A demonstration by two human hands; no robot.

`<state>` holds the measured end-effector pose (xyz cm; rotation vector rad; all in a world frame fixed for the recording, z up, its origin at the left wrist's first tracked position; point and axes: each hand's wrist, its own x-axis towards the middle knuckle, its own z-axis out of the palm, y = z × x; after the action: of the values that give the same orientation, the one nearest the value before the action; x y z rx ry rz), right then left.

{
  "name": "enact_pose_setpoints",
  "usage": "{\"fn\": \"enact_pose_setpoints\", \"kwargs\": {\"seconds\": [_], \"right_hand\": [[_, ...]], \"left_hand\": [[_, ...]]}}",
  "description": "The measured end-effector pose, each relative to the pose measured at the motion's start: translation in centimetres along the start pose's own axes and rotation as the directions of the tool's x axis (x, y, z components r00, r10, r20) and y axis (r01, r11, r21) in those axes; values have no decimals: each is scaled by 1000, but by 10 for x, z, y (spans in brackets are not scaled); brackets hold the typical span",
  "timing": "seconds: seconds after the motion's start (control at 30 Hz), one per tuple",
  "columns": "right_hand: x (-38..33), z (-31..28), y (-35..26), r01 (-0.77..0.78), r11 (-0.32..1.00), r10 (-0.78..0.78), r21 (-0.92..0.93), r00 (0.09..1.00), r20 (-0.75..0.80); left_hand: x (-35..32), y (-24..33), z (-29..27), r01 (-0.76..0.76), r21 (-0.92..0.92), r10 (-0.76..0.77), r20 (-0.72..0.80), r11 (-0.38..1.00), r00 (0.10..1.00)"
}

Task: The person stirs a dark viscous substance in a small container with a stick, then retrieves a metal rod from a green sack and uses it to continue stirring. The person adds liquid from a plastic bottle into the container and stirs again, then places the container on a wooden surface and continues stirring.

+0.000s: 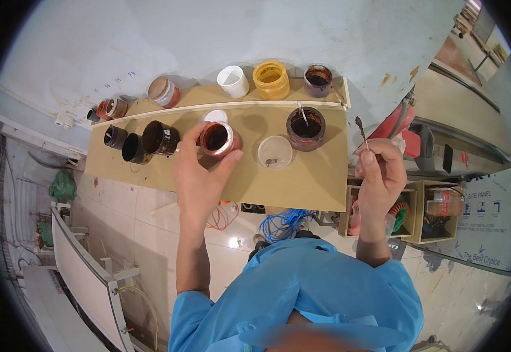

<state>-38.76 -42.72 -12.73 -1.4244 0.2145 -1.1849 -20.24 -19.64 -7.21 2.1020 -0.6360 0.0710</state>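
Left hand [199, 173] wraps the open jar [219, 139] on the board [302, 182], a lid [215, 116] just behind it. Right of that jar lies a shallow dish [275, 152], then a jar with a stick in it [306, 128]. Three jars [142, 141] sit in a row to the left. On the far ledge: cup [233, 81], tub [270, 80], another jar [317, 80]. Right hand [380, 170] holds a thin tool [361, 130] up, off the board's right edge.

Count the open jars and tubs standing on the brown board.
8. Back ledge: white tub, yellow jar, dark jar. Front: three dark jars at left, clear tub, and jar with stick. Others lie tipped; some may be hidden.
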Motion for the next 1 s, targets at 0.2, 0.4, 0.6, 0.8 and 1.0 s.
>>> {"fn": "enact_pose_setpoints", "kwargs": {"seconds": [0.2,0.4,0.6,0.8,1.0], "right_hand": [[9,-1,1,-36,995,34,96,999,27],[8,7,1,-85,975,65,203,992,104],[-1,4,2,-60,982,48,180,996,69],[-6,-8,-5,-54,993,52,108,998,19],[-10,-3,-11,-15,995,12,100,999,32]], "left_hand": [[-7,23,4,-296,188,329,-184,937,926],[-3,62,45,-475,307,480,63,825,875],[6,67,64,-449,259,434,118,855,893],[-6,57,60,-552,144,558,1,821,830],[-26,43,44,-525,71,529,-62,848,846]]}}
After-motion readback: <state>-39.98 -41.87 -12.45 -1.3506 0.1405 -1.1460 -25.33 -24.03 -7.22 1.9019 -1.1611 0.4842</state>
